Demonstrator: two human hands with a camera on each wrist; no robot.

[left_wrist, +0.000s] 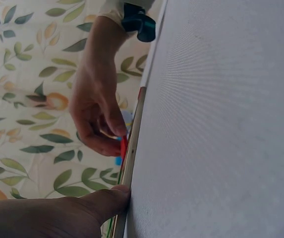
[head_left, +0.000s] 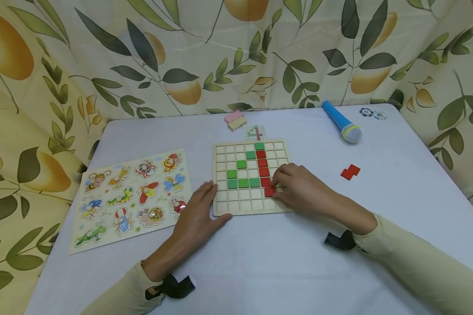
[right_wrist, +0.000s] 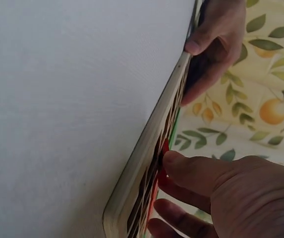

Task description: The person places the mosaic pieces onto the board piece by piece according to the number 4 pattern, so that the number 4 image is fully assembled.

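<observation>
A wooden grid board (head_left: 222,206) lies flat on the table, with green tiles (head_left: 243,183) in a stepped outline and a column of red tiles (head_left: 262,163) set in its cells. My right hand (head_left: 305,188) is over the board's right side, pinching a red square tile (head_left: 270,192) between thumb and fingers at the column's near end. In the right wrist view this tile (right_wrist: 165,148) stands tilted at the board's surface. My left hand (head_left: 197,214) rests at the board's near left corner, fingers extended along the left side and thumb (left_wrist: 113,198) against the front edge.
Two loose red tiles (head_left: 350,172) lie to the right. Behind the board are a small pattern card (head_left: 254,132) and stacked pink and cream blocks (head_left: 235,120). A blue toy microphone (head_left: 340,121) lies back right. An insect puzzle board (head_left: 132,199) occupies the left, partly under my left hand.
</observation>
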